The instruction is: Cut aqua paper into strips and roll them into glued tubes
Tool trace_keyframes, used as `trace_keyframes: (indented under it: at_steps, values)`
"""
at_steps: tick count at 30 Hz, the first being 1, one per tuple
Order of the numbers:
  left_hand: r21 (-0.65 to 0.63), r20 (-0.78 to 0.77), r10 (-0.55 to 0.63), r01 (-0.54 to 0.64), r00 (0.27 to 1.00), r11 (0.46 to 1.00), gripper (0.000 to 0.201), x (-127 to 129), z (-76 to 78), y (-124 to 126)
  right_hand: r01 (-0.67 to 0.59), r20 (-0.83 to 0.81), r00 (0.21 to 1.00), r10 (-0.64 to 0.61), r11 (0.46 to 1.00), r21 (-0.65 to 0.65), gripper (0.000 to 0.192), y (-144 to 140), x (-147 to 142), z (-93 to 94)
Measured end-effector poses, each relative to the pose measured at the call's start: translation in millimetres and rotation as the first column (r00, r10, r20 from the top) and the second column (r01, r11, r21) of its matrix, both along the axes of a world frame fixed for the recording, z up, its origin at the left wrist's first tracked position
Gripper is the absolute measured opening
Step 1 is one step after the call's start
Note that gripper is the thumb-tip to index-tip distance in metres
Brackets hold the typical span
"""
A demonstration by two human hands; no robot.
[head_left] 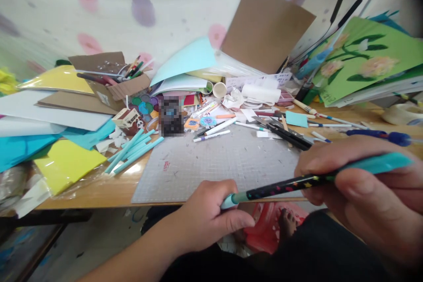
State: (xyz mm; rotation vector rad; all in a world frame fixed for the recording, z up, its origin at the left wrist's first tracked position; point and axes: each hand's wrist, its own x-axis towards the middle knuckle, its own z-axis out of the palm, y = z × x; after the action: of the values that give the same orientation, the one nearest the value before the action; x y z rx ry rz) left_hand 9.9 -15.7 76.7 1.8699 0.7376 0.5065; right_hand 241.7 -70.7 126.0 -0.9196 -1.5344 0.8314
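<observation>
A slim black pen [280,187] with coloured stars spans the space between my hands, tilted up to the right over the table's front edge. Around its middle, the fingers and thumb of my right hand [370,194] are closed. A teal piece [380,163] sticks out past them; whether it belongs to the pen cannot be made out. My left hand [211,211] is closed around the pen's pale blue left end [228,202], its thumb stretched forward below. Rolled light blue paper tubes [135,150] lie in a loose pile on the table to the left.
A grey cutting mat [198,172] lies before me on the wooden table [125,180]. Behind it are scattered pens [211,135], black scissors-like tools [287,135] and a cardboard box [128,87]. Yellow sheets [69,165] lie left; a green flower picture [363,59] stands right.
</observation>
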Motion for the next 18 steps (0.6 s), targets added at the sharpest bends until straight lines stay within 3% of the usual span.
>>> trace_keyframes:
  at_steps: [3, 7, 13, 15, 18]
  values:
    - [0.005, -0.029, -0.032, 0.033, 0.999, 0.999, 0.033, 5.7, 3.6, -0.5, -0.108, 0.114, 0.987, 0.110, 0.994, -0.024, 0.012, 3.5, -9.4, 4.0]
    - [-0.016, -0.036, -0.067, 0.066, 0.997, 0.998, 0.031, 14.0, 4.4, -2.1, -0.179, 0.276, 0.945, 0.177, 0.984, -0.016, 0.006, 15.0, -24.1, -6.0]
    - [-0.106, 0.063, -0.048, 0.054, 0.997, 0.993, 0.023, 19.9, -2.1, -2.4, -0.168, 0.272, 0.944, 0.186, 0.982, -0.086, 0.017, 26.0, -39.8, -20.0]
    - [-0.177, 0.068, -0.002, 0.014, 0.998, 0.984, 0.020, 16.6, -3.5, -0.8, -0.101, 0.198, 0.972, 0.125, 0.987, -0.124, 0.017, 31.0, -30.6, -20.1]
    - [-0.344, 0.094, 0.034, 0.001, 0.995, 0.939, 0.016, 6.8, -6.9, 2.9, 0.142, -0.032, 0.989, -0.147, 0.982, -0.125, 0.020, 44.6, 0.6, -20.7]
